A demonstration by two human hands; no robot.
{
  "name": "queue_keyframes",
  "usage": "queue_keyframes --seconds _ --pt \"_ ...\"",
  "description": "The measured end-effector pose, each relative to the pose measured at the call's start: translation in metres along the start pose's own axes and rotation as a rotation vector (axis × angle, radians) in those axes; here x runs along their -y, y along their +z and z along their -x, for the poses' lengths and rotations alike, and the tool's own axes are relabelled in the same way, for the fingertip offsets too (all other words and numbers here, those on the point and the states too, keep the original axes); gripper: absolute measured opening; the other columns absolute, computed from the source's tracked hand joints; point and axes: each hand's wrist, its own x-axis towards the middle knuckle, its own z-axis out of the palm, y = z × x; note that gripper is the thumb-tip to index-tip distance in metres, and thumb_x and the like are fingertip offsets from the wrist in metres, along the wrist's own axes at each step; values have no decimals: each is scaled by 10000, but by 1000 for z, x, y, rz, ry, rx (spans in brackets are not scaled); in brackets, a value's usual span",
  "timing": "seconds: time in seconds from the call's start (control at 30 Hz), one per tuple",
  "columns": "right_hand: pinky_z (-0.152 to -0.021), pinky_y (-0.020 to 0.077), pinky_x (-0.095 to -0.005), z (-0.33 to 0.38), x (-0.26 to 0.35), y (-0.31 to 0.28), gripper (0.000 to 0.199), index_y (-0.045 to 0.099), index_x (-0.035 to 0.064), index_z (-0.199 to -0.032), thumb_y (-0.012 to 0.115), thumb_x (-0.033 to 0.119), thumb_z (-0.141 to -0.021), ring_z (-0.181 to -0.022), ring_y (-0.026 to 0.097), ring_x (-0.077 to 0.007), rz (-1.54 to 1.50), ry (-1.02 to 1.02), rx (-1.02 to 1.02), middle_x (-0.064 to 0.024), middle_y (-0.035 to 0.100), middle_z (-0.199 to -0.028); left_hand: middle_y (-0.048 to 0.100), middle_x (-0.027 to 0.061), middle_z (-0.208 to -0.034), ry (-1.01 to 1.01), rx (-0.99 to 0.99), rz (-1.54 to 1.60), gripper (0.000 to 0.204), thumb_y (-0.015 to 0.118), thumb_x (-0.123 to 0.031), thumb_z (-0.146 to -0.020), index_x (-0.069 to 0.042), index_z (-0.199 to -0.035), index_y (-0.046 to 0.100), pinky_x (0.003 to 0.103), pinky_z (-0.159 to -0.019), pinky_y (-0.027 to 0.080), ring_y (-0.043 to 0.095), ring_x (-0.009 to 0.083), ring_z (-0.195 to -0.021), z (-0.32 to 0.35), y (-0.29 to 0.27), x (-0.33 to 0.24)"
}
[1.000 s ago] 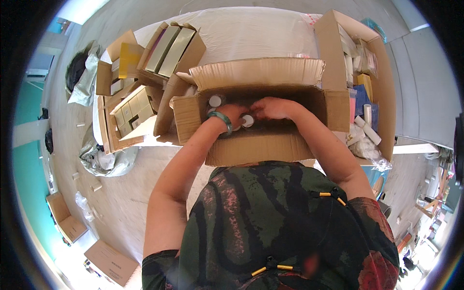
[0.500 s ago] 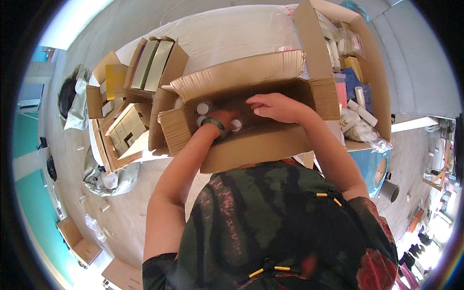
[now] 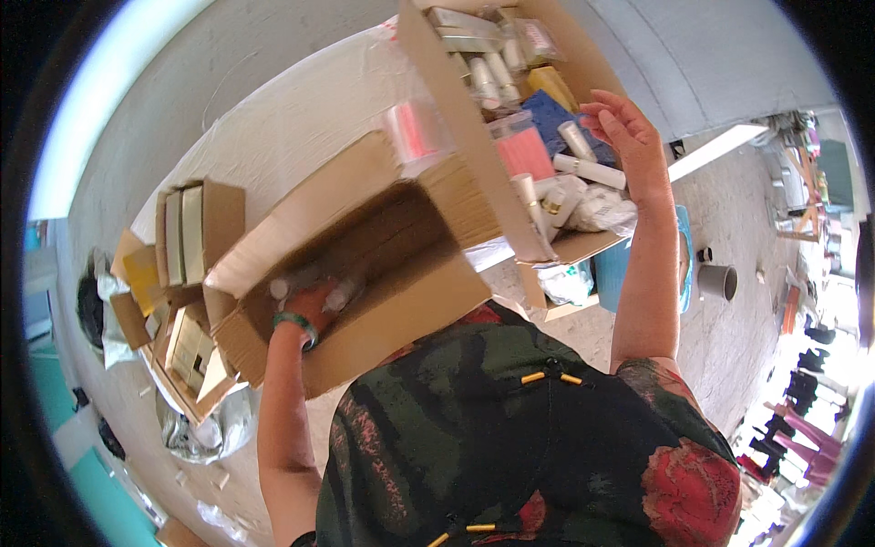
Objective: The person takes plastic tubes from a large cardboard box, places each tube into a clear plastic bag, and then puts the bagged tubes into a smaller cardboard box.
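My left hand, with a green bangle at the wrist, reaches down inside a deep cardboard box. Beside its fingers is a pale, translucent bottle, tilted and blurred. Another bottle with a white round top stands left of the hand. Shadow and blur hide whether the fingers grip anything. My right hand is raised over the right edge of a second carton, fingers apart and nothing in them. That carton holds white tubes, a pink-filled clear pack, blue packaging and a yellow box.
At left stand a small carton of upright flat boxes and a low carton of cream boxes. White plastic sheeting covers the surface behind. A blue bin and a grey bucket are at right, lower down.
My right hand has left the deep box and moved right, over the second carton. The view has swung right and tilted. My left hand stays inside the deep box.
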Motion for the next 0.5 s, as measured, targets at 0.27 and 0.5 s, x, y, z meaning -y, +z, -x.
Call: queue_keyframes --seconds 0.27,0.5 --pt "-831 453 -249 12 -70 -65 303 518 28 -1184 499 179 -923 -931 582 -123 -39 211 -130 -80 608 -1057 571 131 -1173 -99 -35 -85 429 555 -230 -782 -247 -1210 529 437 -941 406 530 346 -1080 12 -29 -35" --pt "-784 443 -252 -1 -102 -69 284 540 12 -1145 520 158 -902 -870 578 -119 -57 254 -115 -61 620 -991 609 134 -1071 -207 -29 -124 473 620 -148 -705 -240 -1167 576 424 -900 437 556 340 -1018 10 -21 -34"
